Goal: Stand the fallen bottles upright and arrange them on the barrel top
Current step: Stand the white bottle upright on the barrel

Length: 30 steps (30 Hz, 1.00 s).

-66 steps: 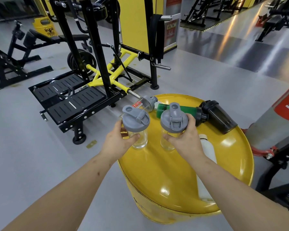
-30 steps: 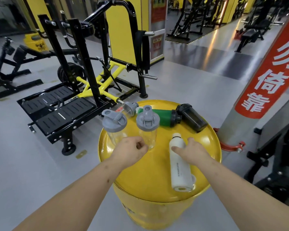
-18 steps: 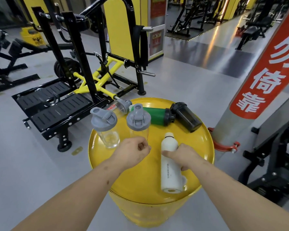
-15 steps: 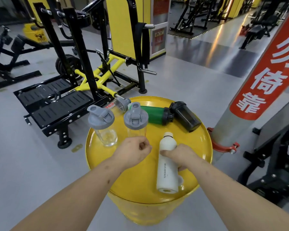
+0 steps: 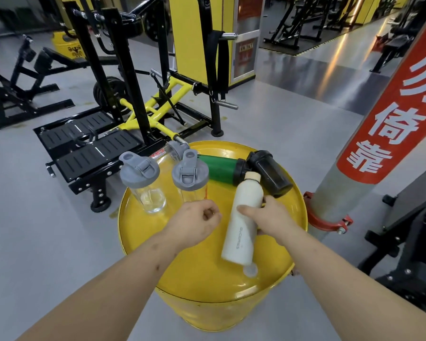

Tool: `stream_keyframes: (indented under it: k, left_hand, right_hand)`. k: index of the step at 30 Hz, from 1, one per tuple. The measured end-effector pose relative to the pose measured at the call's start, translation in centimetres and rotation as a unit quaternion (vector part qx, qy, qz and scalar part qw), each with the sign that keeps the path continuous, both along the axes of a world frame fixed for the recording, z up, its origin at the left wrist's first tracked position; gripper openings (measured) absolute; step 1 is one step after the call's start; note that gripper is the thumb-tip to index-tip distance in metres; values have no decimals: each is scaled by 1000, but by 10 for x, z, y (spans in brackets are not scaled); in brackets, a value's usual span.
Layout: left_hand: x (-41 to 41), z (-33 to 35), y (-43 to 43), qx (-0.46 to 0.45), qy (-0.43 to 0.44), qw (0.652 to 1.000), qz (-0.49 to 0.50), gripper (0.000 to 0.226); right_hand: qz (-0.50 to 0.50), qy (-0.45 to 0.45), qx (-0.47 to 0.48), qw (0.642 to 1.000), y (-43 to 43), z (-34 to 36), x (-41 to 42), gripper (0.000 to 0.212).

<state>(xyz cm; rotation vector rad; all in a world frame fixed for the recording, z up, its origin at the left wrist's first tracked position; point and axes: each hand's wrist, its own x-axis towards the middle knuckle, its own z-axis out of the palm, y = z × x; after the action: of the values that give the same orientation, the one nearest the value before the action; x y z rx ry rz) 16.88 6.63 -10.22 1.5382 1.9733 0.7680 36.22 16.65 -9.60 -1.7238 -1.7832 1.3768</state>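
Observation:
On the yellow barrel top (image 5: 187, 271) two clear bottles with grey lids stand upright, one at the left (image 5: 143, 183) and one beside it (image 5: 190, 179). My right hand (image 5: 271, 217) grips a white bottle (image 5: 241, 222), raised off the top and tilted, neck pointing away. My left hand (image 5: 194, 222) hovers in a loose fist in front of the second clear bottle, holding nothing. At the far edge lie a clear bottle with a red label (image 5: 169, 151), a green bottle (image 5: 219, 167) and a black shaker (image 5: 268, 173), all on their sides.
A black and yellow gym machine (image 5: 113, 124) stands on the floor just beyond the barrel to the left. A grey pillar with a red sign (image 5: 384, 114) rises close at the right. Dark equipment (image 5: 408, 232) stands at the right.
My right hand closed around the white bottle, which lay flat, and has lifted its neck end up. My left hand let go of the clear bottle and drew back into a fist.

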Motion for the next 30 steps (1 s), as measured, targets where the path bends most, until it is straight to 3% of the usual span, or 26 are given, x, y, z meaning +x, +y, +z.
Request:
stream_keyframes:
  k: [6, 12, 19, 30]
  left_hand:
    - [3, 1, 2, 5, -2, 1000, 9, 13]
    - [2, -3, 2, 17, 8, 1000, 13, 11]
    - [-3, -8, 3, 22, 0, 999, 24, 23]
    - [-7, -15, 3, 17, -3, 999, 32, 15]
  right_hand:
    - [7, 63, 134, 989, 16, 19, 4, 75]
    - [39, 86, 207, 974, 20, 20, -2, 82]
    - [54, 82, 235, 967, 20, 7, -7, 85]
    - [58, 82, 244, 965, 21, -6, -12, 89]
